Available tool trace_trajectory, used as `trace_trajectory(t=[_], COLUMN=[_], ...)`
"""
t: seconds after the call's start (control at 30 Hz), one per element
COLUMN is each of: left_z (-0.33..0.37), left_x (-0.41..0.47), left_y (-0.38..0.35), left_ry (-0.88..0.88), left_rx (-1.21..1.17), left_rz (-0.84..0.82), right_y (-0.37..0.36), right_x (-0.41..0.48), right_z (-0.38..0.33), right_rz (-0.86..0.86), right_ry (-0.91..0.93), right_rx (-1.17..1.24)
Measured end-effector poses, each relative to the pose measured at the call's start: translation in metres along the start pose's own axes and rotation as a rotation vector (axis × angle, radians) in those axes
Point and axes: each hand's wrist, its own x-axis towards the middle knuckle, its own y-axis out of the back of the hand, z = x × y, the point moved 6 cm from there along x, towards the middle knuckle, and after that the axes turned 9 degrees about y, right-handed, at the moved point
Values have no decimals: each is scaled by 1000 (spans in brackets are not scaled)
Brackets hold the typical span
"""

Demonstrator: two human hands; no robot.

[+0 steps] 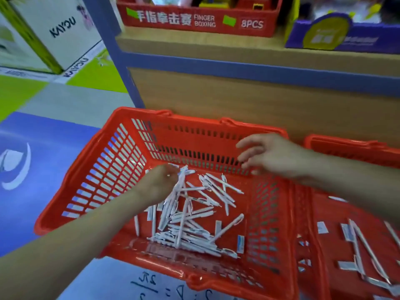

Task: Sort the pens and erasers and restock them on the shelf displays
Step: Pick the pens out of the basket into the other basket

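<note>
A red plastic basket (121,161) on the floor holds a heap of several white pens (190,226) and a few small white erasers (240,244). My left hand (159,185) is down inside the basket and grips a bunch of white pens (177,191) at their upper ends. My right hand (270,155) hovers over the basket's far right corner, fingers spread and relaxed, holding nothing. A second red basket (346,146) at the right holds more pens (365,250) and erasers (322,227).
A wooden shelf unit (238,100) with blue trim stands right behind the baskets. On it sit a red "Finger Boxing" display box (194,20) and a purple box (337,37). White cartons (56,29) stand at the far left on the patterned floor.
</note>
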Motion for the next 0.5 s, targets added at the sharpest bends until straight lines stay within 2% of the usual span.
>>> trace_trajectory(t=[0.1,0.23,0.33,0.5], left_z=[59,161,225,288], left_x=[-7,-35,-56,-77], left_y=[7,-17,-53,-134], left_ry=[-209,-482,-637,-821], left_rx=[-136,-70,96,441], left_rz=[21,-128,-204,-259], right_y=[50,123,170,228], right_x=[-39,-92,-131,-199], right_z=[-24,-5,49,184], right_rz=[-3,102,215,547], right_ry=[40,-23,-129,-372], right_rx=[-80,-245,-305,-207])
